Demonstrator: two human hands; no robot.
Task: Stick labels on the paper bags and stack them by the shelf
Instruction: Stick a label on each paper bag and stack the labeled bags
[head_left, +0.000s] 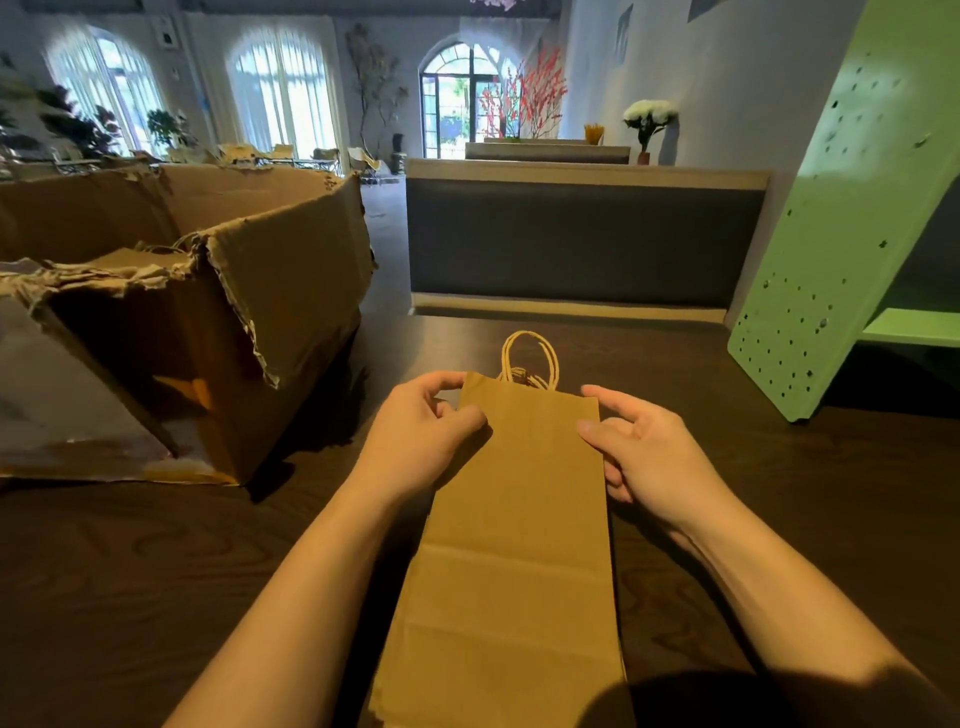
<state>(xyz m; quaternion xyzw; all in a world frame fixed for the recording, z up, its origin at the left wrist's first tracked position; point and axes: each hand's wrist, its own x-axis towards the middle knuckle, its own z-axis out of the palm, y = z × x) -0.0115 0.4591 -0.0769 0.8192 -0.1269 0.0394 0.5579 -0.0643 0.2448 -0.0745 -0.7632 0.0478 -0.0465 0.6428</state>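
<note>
A flat brown paper bag (514, 525) lies lengthwise on the dark wooden table (156, 561), its twisted paper handles (530, 361) pointing away from me. My left hand (426, 431) grips the bag's upper left edge, thumb on top and fingers curled at the corner. At the upper right edge my right hand (644, 457) holds the bag, with the thumb on the paper and the fingers under the side. No label shows on the bag's upper face.
A torn open cardboard box (218, 322) holding more brown bags stands at the left. A green perforated metal shelf (831, 244) rises at the right. A dark padded bench back (582, 239) lies beyond the table's far edge.
</note>
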